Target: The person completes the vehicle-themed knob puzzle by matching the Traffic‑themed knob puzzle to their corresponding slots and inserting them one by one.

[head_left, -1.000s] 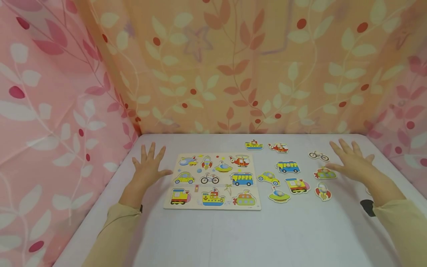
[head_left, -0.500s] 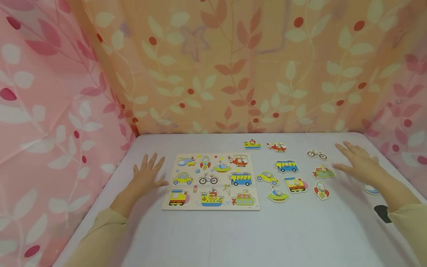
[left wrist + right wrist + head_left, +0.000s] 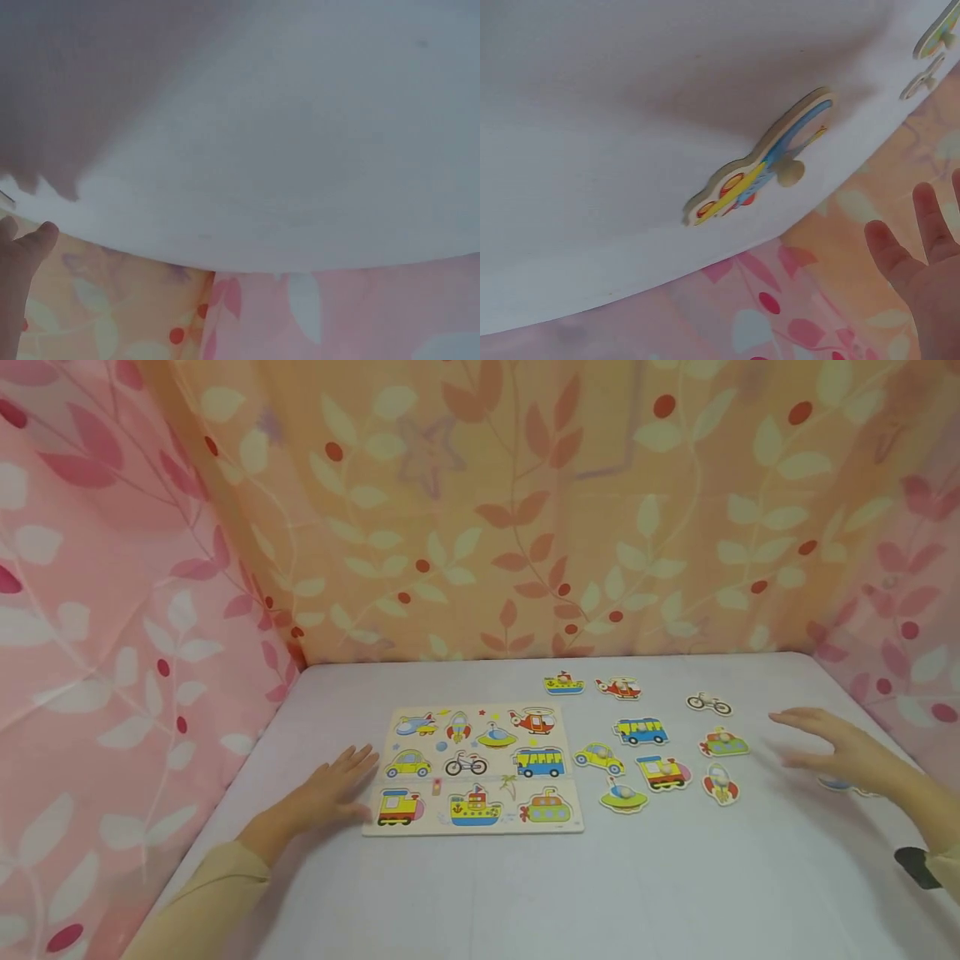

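A wooden puzzle board (image 3: 480, 783) with vehicle pictures lies on the table. My left hand (image 3: 322, 795) is beside its left edge, fingers extended; contact with the board cannot be told. Over the right side my right hand (image 3: 851, 753) hovers with straight fingers, holding nothing. Beneath it the airplane piece (image 3: 832, 783) is partly hidden; the right wrist view shows that airplane (image 3: 769, 169) with its round knob. Nearest to the right fingertips are the submarine piece (image 3: 723, 743) and bicycle piece (image 3: 708, 703). The rocket piece (image 3: 721, 785) lies just in front of the submarine.
Right of the board lie the car (image 3: 599, 759), bus (image 3: 641, 732), train (image 3: 662, 773) and flying saucer (image 3: 623, 797). The boat (image 3: 563, 684) and helicopter (image 3: 619, 689) are farther back. Patterned curtains (image 3: 450, 527) enclose the table's back and sides.
Both hands have drawn back towards me, the right also outward to the right, away from the submarine. More of the airplane piece shows now. The pieces and board appear unmoved; the view shifted slightly.
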Demonstrator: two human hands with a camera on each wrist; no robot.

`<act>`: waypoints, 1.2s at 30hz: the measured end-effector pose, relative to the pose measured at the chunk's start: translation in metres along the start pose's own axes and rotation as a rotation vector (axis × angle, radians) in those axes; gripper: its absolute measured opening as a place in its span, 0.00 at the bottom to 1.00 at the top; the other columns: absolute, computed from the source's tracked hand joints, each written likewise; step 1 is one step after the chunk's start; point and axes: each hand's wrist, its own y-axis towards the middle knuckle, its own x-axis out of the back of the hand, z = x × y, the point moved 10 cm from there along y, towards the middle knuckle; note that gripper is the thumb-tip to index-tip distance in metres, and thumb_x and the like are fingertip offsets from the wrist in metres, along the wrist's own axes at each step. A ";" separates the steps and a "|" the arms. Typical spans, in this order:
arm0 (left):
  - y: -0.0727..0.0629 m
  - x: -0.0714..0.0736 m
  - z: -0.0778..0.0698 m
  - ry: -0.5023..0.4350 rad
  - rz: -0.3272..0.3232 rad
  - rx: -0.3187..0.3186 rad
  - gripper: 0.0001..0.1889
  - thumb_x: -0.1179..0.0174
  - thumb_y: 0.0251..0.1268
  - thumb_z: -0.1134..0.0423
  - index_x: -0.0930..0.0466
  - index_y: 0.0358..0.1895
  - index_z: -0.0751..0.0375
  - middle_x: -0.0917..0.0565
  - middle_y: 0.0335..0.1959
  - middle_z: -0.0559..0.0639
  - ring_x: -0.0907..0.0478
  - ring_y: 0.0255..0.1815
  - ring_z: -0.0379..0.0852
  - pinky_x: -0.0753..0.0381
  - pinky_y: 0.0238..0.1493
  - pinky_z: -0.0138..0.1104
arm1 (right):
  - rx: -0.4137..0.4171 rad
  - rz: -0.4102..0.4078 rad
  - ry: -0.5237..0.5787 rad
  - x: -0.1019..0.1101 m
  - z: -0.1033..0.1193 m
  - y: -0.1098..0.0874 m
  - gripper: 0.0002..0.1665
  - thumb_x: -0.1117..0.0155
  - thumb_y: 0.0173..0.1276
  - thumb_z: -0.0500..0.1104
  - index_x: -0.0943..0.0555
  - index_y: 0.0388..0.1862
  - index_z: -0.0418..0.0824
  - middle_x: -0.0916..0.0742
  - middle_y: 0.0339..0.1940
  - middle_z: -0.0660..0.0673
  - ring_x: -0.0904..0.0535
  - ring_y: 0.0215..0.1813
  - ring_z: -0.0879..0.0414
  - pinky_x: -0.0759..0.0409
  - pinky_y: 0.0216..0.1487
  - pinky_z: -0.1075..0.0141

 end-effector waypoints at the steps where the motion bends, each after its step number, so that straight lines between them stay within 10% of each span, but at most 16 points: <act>1: 0.000 -0.001 0.000 -0.009 0.010 0.001 0.50 0.36 0.56 0.38 0.45 0.75 0.64 0.48 0.77 0.64 0.58 0.76 0.68 0.55 0.65 0.69 | 0.015 -0.016 -0.008 0.002 -0.002 -0.003 0.35 0.27 0.58 0.37 0.27 0.65 0.39 0.30 0.59 0.61 0.43 0.65 0.72 0.46 0.74 0.54; 4: 0.003 -0.005 -0.002 -0.011 0.038 -0.001 0.50 0.37 0.56 0.37 0.45 0.76 0.62 0.49 0.77 0.61 0.58 0.76 0.66 0.54 0.66 0.68 | 0.036 -0.044 -0.018 0.008 -0.010 -0.013 0.32 0.26 0.55 0.35 0.22 0.60 0.45 0.37 0.53 0.79 0.46 0.54 0.86 0.33 0.54 0.79; 8: 0.010 -0.007 -0.005 0.015 0.056 -0.018 0.51 0.36 0.54 0.35 0.45 0.76 0.60 0.47 0.77 0.59 0.57 0.76 0.65 0.52 0.66 0.67 | 0.046 -0.049 -0.006 0.013 -0.021 -0.029 0.31 0.25 0.53 0.32 0.18 0.56 0.52 0.37 0.52 0.82 0.44 0.51 0.87 0.30 0.29 0.79; 15: 0.017 -0.008 -0.004 0.038 0.081 -0.027 0.53 0.35 0.50 0.33 0.45 0.76 0.58 0.46 0.77 0.56 0.58 0.77 0.62 0.53 0.68 0.65 | 0.019 -0.035 0.050 0.013 -0.043 -0.052 0.30 0.28 0.55 0.30 0.19 0.58 0.46 0.36 0.54 0.82 0.45 0.54 0.90 0.44 0.50 0.90; 18: 0.019 -0.009 -0.005 0.045 0.093 -0.034 0.54 0.35 0.49 0.33 0.45 0.76 0.57 0.45 0.77 0.56 0.58 0.77 0.62 0.53 0.68 0.65 | -0.006 -0.017 0.091 0.009 -0.055 -0.058 0.32 0.32 0.60 0.30 0.24 0.63 0.44 0.38 0.56 0.83 0.49 0.57 0.90 0.59 0.76 0.60; 22: 0.019 -0.010 -0.004 0.043 0.103 -0.021 0.55 0.34 0.48 0.33 0.45 0.76 0.58 0.45 0.77 0.56 0.58 0.77 0.62 0.54 0.68 0.65 | -0.027 0.003 0.152 0.007 -0.069 -0.062 0.36 0.35 0.62 0.30 0.28 0.69 0.47 0.39 0.56 0.85 0.51 0.56 0.92 0.70 0.48 0.19; 29: 0.016 -0.009 -0.001 0.025 0.100 0.010 0.55 0.33 0.47 0.35 0.45 0.76 0.60 0.45 0.77 0.57 0.56 0.77 0.63 0.53 0.68 0.64 | -0.072 0.042 0.103 0.006 -0.090 -0.064 0.35 0.34 0.65 0.35 0.29 0.70 0.50 0.42 0.55 0.87 0.53 0.55 0.93 0.71 0.47 0.19; 36: 0.012 -0.013 0.005 -0.012 0.113 0.052 0.55 0.32 0.47 0.36 0.46 0.77 0.58 0.45 0.77 0.56 0.55 0.77 0.63 0.50 0.69 0.62 | -0.164 0.162 0.054 0.003 -0.107 -0.059 0.28 0.34 0.67 0.42 0.27 0.67 0.49 0.43 0.50 0.88 0.41 0.51 0.89 0.45 0.43 0.20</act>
